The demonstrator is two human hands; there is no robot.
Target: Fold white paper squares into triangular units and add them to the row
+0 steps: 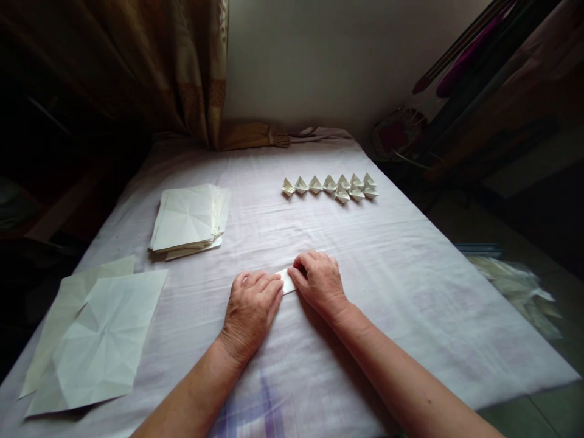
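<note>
A small strip of folded white paper lies on the cloth-covered table between my two hands. My left hand is closed over its left end, pressing it down, and the fingers hide that part. At the right end my right hand pinches the paper between thumb and curled fingers. Beyond my right hand stand two rows of small pointed folded paper pieces. A stack of creased paper sheets sits to the left, past my left hand.
Two larger creased sheets overlap at the table's left front. The pale tablecloth has wrinkles. A gold curtain hangs at the back left, touching the table's far edge. Right of the table, a clear plastic bag lies lower down.
</note>
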